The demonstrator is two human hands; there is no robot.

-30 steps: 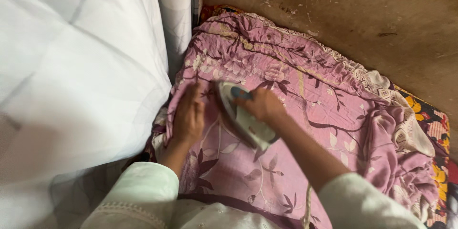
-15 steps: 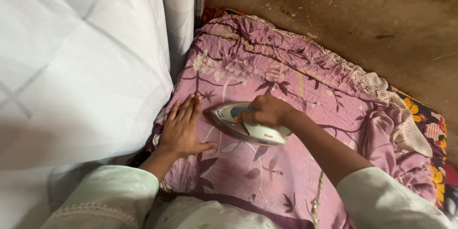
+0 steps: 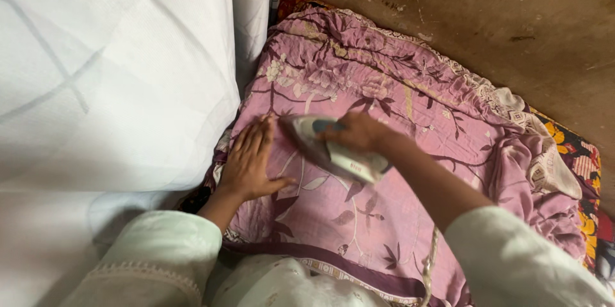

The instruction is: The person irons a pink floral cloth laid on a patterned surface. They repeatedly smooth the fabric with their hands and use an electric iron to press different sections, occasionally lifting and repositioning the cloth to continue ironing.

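- Right hand (image 3: 359, 133) grips the electric iron (image 3: 333, 150), now swung nose-first toward the cloth's left edge.
- Left hand (image 3: 250, 161), flat and spread, has stayed pressing the pink floral cloth (image 3: 359, 217) smooth beside it.

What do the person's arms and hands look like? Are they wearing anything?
Both arms wear loose, pale mint-green sleeves. The left sleeve has an embroidered trim near its cuff; the right sleeve looks plain. The forearms are bare beyond the cuffs. The left hand and right hand show no gloves or rings.
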